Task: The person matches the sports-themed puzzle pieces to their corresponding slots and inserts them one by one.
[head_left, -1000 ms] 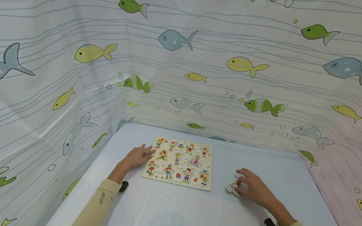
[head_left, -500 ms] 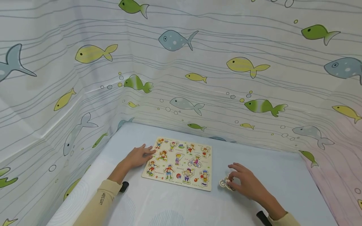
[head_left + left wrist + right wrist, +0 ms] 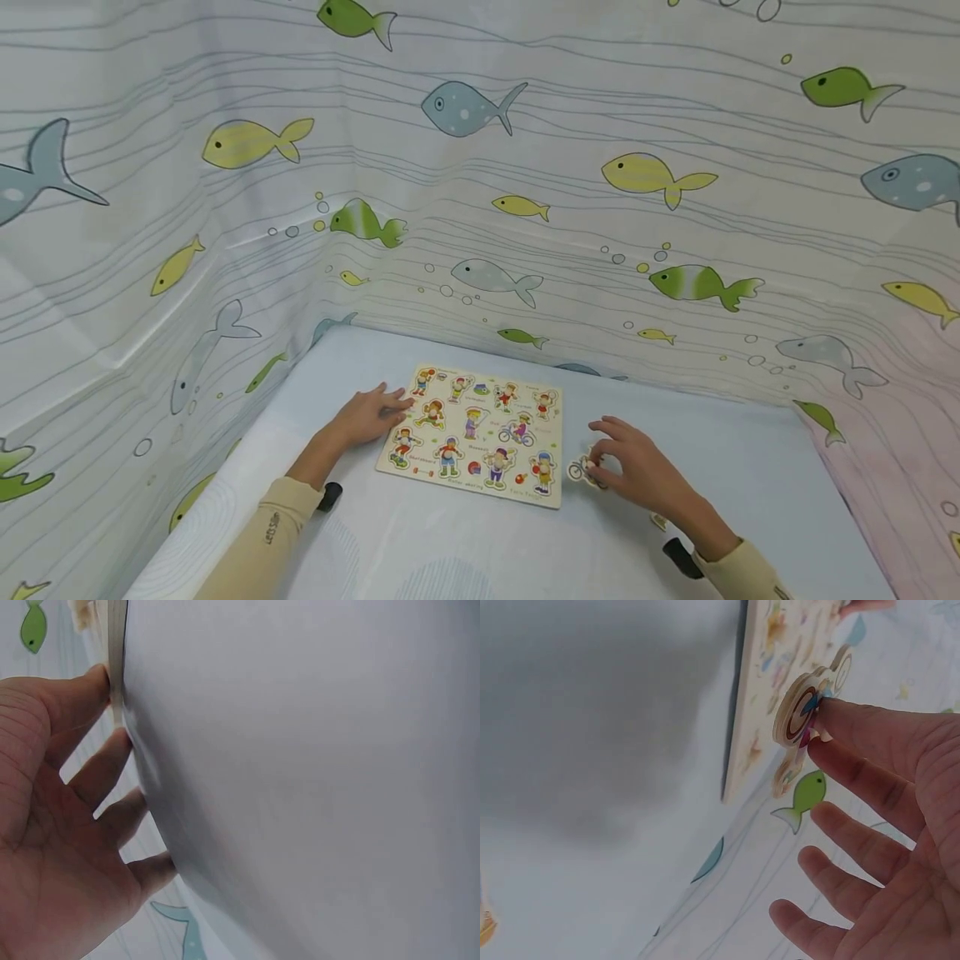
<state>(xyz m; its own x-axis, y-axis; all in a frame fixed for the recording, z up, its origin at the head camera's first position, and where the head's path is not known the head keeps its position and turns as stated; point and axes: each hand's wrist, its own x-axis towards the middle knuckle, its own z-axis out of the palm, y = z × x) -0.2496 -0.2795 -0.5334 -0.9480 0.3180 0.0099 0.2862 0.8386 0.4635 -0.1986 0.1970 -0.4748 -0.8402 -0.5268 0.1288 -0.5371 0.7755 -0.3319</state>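
A flat wooden puzzle board (image 3: 451,422) printed with children doing sports lies on the table. My left hand (image 3: 366,417) rests at its left side, fingers spread; in the left wrist view the thumb (image 3: 84,694) touches the board's edge. Just off the board's right side, my right hand (image 3: 637,471) pinches a wooden puzzle piece (image 3: 578,470) with a bicycle picture between thumb and index finger. Seen from the right wrist, this piece (image 3: 784,724) is tilted and overlaps the board (image 3: 742,761), and the other fingers are spread apart.
Another small puzzle piece (image 3: 658,522) lies on the table (image 3: 480,542) beneath the right wrist, partly hidden. Fish-printed sheeting (image 3: 570,250) walls the table at the back and sides. Knobbed pieces sit in several of the board's spots.
My right hand has moved left and away from me, bringing the bicycle puzzle piece closer to the board. Another piece has come into sight under the right wrist. The left hand stays put.
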